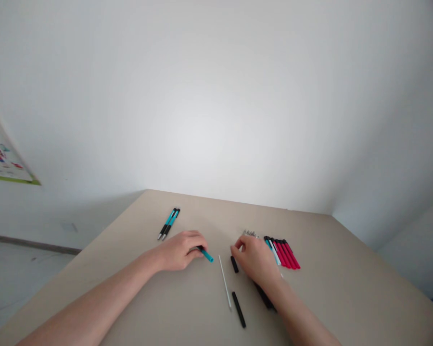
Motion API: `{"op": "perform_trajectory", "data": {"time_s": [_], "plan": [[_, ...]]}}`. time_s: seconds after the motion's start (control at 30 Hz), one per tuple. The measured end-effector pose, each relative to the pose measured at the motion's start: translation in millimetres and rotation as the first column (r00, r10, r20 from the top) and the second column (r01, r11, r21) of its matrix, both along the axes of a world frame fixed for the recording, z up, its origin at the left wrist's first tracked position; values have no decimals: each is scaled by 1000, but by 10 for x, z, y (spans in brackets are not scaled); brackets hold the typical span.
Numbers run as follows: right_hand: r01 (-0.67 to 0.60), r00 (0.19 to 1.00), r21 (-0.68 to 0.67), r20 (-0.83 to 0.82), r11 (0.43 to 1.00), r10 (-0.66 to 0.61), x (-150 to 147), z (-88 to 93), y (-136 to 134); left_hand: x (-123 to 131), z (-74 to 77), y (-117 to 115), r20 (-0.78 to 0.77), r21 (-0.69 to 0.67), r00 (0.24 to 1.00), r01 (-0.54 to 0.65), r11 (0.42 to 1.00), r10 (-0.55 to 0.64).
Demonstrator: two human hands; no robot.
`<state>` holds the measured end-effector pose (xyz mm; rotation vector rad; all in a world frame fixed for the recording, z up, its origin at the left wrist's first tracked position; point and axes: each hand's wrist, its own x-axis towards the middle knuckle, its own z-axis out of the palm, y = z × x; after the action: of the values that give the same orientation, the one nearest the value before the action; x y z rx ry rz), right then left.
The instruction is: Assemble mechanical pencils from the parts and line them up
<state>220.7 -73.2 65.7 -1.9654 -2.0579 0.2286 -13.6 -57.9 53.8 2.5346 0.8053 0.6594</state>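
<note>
Soft, pale light, dimmer toward the edges

Diffuse light glows brightest on the middle of the wall (198,125) and fades to grey toward the sides, most of all at right. A soft shadow darkens the wall beyond the left edge of the table (159,302); shadows on the table itself are faint. Wide-angle distortion splays the table's sides. The poster (5,149) has print too soft to read, the small silvery pieces (252,233) blur together, and the top right corner darkens.
</note>
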Motion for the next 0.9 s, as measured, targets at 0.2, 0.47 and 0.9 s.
{"op": "perform_trajectory", "data": {"time_s": [0.2, 0.47, 0.9], "plan": [[188, 982, 13, 30, 982, -189, 444, 81, 202, -15, -31, 1, 27, 6, 999, -46, 999, 46], [22, 1000, 10, 21, 1000, -22, 400, -12, 246, -16, -14, 8, 36, 22, 997, -71, 997, 70], [-249, 953, 168, -133, 954, 272, 186, -74, 143, 10, -24, -7, 54, 12, 996, -74, 997, 73]]}}
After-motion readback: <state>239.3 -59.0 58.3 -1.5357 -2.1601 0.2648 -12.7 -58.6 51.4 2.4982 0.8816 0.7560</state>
